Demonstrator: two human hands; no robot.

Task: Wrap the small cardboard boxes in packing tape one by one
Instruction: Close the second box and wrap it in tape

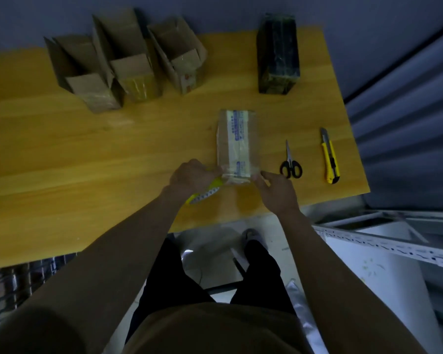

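Observation:
A small closed cardboard box with blue print lies on the wooden table, a band of clear tape across its near end. My left hand grips a yellow tape roll at the box's near left corner. At the near right corner my right hand touches the box with its fingertips, fingers loosely bent.
Three open cardboard boxes stand at the back left. A dark wrapped box stands at the back right. Black-handled scissors and a yellow utility knife lie right of the box. The table's right edge is close to the knife.

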